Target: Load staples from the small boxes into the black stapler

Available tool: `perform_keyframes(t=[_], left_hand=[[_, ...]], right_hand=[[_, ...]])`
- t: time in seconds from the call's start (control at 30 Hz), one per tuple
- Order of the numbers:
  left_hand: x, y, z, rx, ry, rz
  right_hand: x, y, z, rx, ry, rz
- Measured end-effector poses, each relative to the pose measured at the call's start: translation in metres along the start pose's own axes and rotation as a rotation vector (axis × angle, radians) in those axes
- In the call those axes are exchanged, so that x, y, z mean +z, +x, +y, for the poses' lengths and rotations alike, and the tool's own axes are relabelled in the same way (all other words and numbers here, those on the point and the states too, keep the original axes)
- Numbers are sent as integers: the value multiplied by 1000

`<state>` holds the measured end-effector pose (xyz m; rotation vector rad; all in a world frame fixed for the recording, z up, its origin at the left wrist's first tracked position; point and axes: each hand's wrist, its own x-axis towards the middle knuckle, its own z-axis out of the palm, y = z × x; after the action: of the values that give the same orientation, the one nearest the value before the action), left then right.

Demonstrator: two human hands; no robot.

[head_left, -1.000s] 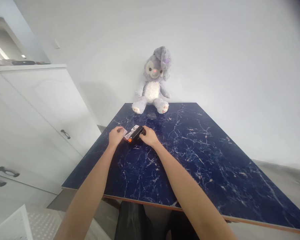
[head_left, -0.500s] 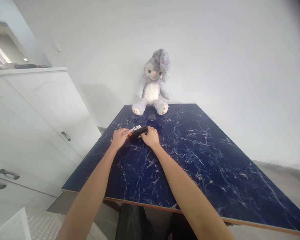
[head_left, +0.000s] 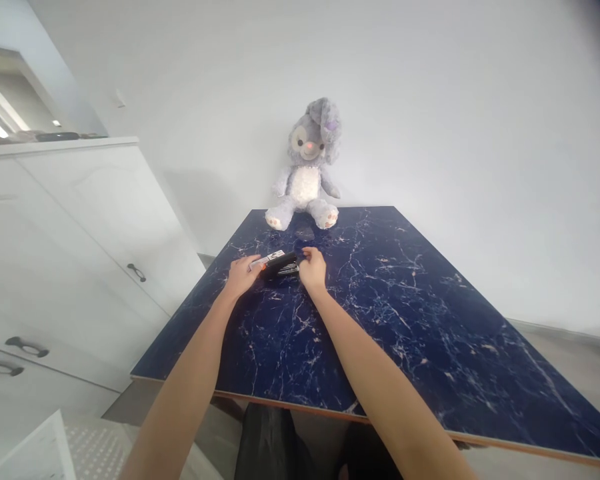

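My left hand (head_left: 243, 275) is closed around the left end of a black stapler-like object (head_left: 280, 261) with a small orange part near the thumb. A white printed piece (head_left: 273, 257), perhaps a label or a small box, shows along its far side. Below the black bar, a silvery strip (head_left: 289, 269) angles out toward the right. Just off the right end, my right hand (head_left: 313, 268) has its fingers curled into a pinch. What they hold, if anything, is too small to make out.
A blue marbled table (head_left: 380, 320) lies under my hands. At its far edge a grey plush rabbit (head_left: 306, 167) sits against the white wall. White cabinets (head_left: 80, 260) with dark handles stand to the left, and a white perforated item (head_left: 93, 447) is at lower left.
My right hand has come off the right end of the black object and moved slightly right. More of the silvery strip now shows. My left hand keeps its grip.
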<state>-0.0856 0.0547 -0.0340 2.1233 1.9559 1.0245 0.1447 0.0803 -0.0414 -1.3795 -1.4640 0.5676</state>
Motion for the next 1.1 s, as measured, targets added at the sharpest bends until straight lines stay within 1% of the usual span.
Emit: perform_keyframes(t=[0.07, 0.13, 0.17, 0.23, 0.3, 0.4, 0.47, 0.53, 0.6, 0.67, 0.77, 0.87, 1.0, 1.1], left_hand=[[-2, -1, -1, -17, -15, -3], [-5, -2, -2, -46, -32, 1], [-5, -3, -3, -62, -32, 8], [-6, -5, -3, -81, 0, 34], [-5, -5, -3, -52, 49, 60], [-5, -4, -1, 26, 62, 64], [-5, -4, 1, 54, 50, 58], [-7, -5, 3, 42, 35, 99], [-9, -6, 4, -7, -13, 186], [-11, -8, 4, -85, -95, 281], [-12, -8, 3, -200, -174, 358], [-12, -7, 0, -270, -175, 381], [-11, -5, 0, -290, -177, 389], [-9, -3, 4, -303, -322, 391]], right_hand=[[-2, 2, 3, 96, 81, 107], [-5, 2, 5, 131, 109, 171], [-8, 2, 6, 126, 103, 175], [-15, 2, 7, 88, 44, 122], [-25, 1, 11, -14, -67, -14], [-40, -2, 16, -282, -270, -243], [-47, -6, 18, -424, -395, -305], [-51, -11, 18, -485, -494, -307], [-52, -14, 16, -502, -557, -313], [-52, -15, 14, -513, -584, -327], [-53, -15, 11, -528, -590, -328], [-52, -16, 10, -509, -603, -297], [-50, -16, 8, -486, -593, -215], [-50, -11, 9, -431, -499, -174]])
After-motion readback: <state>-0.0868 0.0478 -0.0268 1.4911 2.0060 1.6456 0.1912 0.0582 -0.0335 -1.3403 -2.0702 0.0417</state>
